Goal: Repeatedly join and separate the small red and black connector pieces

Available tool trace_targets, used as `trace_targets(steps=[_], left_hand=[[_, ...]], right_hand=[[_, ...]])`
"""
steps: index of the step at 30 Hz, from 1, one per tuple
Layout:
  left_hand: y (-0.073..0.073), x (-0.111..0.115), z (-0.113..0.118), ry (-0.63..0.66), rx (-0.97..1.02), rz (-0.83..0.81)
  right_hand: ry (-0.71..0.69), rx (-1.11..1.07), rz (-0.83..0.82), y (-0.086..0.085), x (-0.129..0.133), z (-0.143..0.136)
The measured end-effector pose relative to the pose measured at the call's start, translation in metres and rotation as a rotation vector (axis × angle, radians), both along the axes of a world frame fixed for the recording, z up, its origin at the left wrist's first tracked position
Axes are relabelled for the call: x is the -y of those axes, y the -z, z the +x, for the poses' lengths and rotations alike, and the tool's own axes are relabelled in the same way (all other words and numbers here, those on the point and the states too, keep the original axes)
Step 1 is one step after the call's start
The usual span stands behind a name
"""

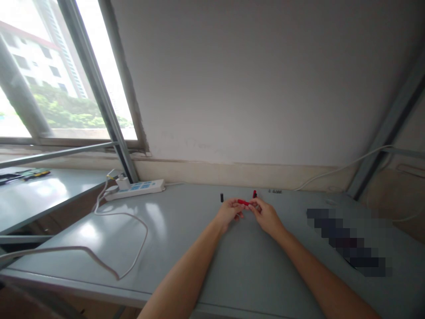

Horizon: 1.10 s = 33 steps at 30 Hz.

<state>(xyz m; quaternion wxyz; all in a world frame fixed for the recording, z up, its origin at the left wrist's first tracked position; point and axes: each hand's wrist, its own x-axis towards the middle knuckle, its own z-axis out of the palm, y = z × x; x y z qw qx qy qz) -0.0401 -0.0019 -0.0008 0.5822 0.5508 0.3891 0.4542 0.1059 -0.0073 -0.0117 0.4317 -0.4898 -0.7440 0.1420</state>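
Red rod (244, 202) bridges your left hand (228, 212) and right hand (266, 215), grips pinching it. Black cylinder (222, 197) stands at its ten o'clock.

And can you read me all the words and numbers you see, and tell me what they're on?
There are none I can read.
The white power strip: any print is too small to read.
The held red stick: too small to tell.
The dark thing on the right: pixelated, so unreadable.
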Motion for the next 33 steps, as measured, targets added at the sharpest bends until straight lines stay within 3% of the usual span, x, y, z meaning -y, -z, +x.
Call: trace_targets(steps=[8,15,18,23,27,33], left_hand=[[-0.002,0.001,0.004,-0.09,0.004,0.03],[-0.004,0.004,0.007,-0.157,-0.018,0.026],[-0.002,0.003,0.008,-0.158,-0.052,0.044],[0.007,0.0,0.009,-0.276,-0.399,0.28],[0.013,0.001,0.014,-0.247,-0.657,0.484],[0.011,-0.005,0.028,-0.239,-0.742,0.45]], right_hand=[[0.001,0.051,-0.047,0.0,0.0,-0.001],[0.187,0.366,-0.031,-0.004,0.002,0.006],[0.271,0.436,-0.11,-0.006,0.001,0.012],[0.402,0.466,-0.142,-0.003,-0.007,0.024],[0.457,0.472,-0.155,0.001,-0.01,0.029],[0.468,0.398,-0.164,0.005,-0.014,0.03]])
